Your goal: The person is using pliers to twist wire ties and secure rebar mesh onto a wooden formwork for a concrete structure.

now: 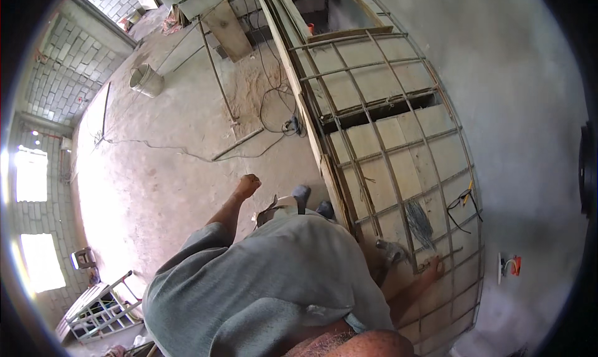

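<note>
My left hand (pixel 247 185) hangs over the concrete floor beside my body, its fingers curled and nothing visible in them. To my right, a tied rebar grid (pixel 384 148) lies over plywood formwork (pixel 397 128). My right hand (pixel 435 268) reaches down to the grid near a short steel bar (pixel 444 254); whether the fingers grip it is unclear. A bundle of tie wire (pixel 419 224) rests on the grid just ahead of that hand. Close to my right hip is a claw hammer (pixel 392 250). A thin black item with a yellow part (pixel 465 199) lies near the wall.
A timber edge board (pixel 303 107) borders the formwork; beyond the grid is a framed opening (pixel 345 11). Cable (pixel 264 119), a loose rod (pixel 238 143) and a bucket (pixel 147 80) are on the floor. Wires stick out of an outlet box (pixel 514 266) in the plastered wall. A ladder (pixel 105 310) lies behind left.
</note>
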Available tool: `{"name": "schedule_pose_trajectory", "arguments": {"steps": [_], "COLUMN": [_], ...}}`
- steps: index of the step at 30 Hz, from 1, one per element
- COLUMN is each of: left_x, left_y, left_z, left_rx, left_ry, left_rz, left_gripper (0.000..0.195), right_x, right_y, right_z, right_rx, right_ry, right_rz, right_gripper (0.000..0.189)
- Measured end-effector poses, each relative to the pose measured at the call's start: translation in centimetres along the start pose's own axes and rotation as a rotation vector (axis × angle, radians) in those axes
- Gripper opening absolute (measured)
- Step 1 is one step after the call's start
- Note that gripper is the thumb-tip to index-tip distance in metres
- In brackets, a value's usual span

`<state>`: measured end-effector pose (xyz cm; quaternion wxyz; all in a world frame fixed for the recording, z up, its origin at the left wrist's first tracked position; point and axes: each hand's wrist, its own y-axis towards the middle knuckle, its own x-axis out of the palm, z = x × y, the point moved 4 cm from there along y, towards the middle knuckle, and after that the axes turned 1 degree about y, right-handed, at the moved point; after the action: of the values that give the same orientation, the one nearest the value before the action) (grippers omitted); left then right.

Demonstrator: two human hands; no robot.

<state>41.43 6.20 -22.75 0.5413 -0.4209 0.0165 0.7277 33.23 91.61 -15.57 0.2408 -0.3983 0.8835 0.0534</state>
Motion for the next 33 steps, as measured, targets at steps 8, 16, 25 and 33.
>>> {"name": "schedule_pose_trajectory", "arguments": {"steps": [8,16,25,33], "left_x": [1.0,1.6,-2.0,1.5], "left_y": [1.1,-0.7,-0.2,-10.4], "left_z": [-2.0,-6.3,5.6,44.0], "left_rx": [0.008,-0.151,0.092,0.836], "left_ry": [0.043,-0.005,0.060,-0.090], "left_rz": [-0.006,-0.122,0.095,-0.501], "left_gripper": [0.028,0.027,0.030,0.067], "right_x": [2.5,0.2,-1.3,8.9], "right_y": [-5.3,-1.6,-1.8,-14.3], "right_z": [-8.2,-3.4,-7.0,-31.9], "right_rx": [0.470,0.120,0.087,-0.567], "right_ry": [0.054,0.133,0.235,0.000], "right_rz": [0.278,0.331,0.224,-0.442], "right_gripper": [0.044,0.041,0.031,0.019]}}
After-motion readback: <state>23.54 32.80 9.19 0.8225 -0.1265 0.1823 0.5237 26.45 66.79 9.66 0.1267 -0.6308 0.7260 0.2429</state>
